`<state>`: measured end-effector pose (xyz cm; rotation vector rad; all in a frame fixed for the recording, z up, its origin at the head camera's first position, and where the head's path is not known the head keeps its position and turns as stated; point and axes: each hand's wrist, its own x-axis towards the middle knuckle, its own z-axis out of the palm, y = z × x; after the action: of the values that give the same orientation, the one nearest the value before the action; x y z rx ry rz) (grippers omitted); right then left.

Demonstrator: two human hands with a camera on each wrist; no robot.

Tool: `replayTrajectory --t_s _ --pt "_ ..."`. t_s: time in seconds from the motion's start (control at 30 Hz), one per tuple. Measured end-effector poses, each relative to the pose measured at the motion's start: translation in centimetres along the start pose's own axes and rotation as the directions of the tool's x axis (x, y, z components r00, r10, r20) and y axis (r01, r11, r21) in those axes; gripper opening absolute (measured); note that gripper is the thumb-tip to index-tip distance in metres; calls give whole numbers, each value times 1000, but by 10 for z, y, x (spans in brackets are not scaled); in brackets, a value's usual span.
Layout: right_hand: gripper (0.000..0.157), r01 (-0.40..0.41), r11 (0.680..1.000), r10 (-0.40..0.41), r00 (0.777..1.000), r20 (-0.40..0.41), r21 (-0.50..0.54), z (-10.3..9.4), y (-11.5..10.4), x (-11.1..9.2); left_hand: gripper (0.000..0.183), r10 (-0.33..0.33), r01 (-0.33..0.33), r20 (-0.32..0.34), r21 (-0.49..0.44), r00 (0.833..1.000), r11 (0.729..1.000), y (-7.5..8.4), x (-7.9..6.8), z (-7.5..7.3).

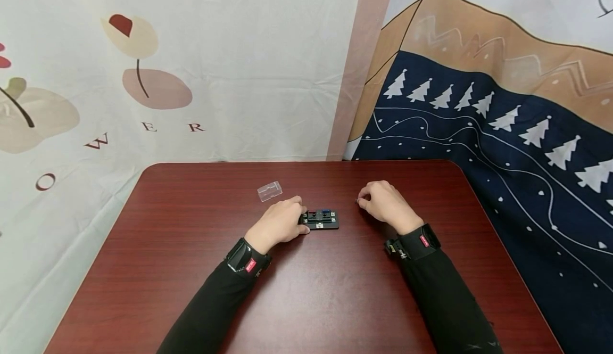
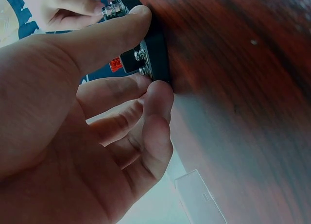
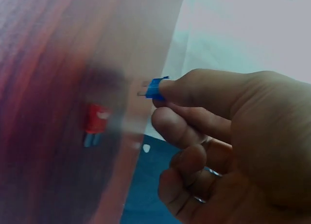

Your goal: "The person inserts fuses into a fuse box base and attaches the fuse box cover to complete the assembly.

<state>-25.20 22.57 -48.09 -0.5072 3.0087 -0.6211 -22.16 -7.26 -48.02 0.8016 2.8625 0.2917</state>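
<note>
Looking in from my end, I'd call this partway done. The black block (image 1: 322, 220) sits around the middle of the table (image 1: 335, 295), and the left hand (image 1: 279, 220) grips its left end between thumb and fingers. A red bit (image 2: 115, 64) and a blue spot (image 1: 327, 211) show on it, so I'm guessing some slots are filled, but I can't count them. The right hand (image 1: 384, 202), well off to the right, has a blue fuse (image 3: 155, 88) pinched at the fingertips, prongs bare, so that one's not in yet. There's also a loose red fuse (image 3: 97, 118) lying near that hand. The clear plastic piece (image 1: 270, 191), maybe a cover, lies separately, far-left of the block.

Room-wise I'm happy: open tabletop between block and right hand, plenty on the near side. The far edge is the one I'd watch, with printed cloth (image 1: 278, 77) beyond it.
</note>
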Motion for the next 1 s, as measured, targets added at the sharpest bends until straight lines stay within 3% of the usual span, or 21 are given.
replayTrajectory --t_s 0.4,0.6,1.0 --pt "20 137 991 -136 985 -107 0 -7 -12 -2 48 -5 5 -3 1 1000 1000 2 -1 1" --pt "17 195 981 -195 969 -151 -14 -8 -29 -4 50 -12 12 3 -9 1000 1000 2 0 1" --pt "12 300 951 -310 932 -190 -82 7 -61 -7 46 -5 5 3 -5 1000 1000 1 0 1"
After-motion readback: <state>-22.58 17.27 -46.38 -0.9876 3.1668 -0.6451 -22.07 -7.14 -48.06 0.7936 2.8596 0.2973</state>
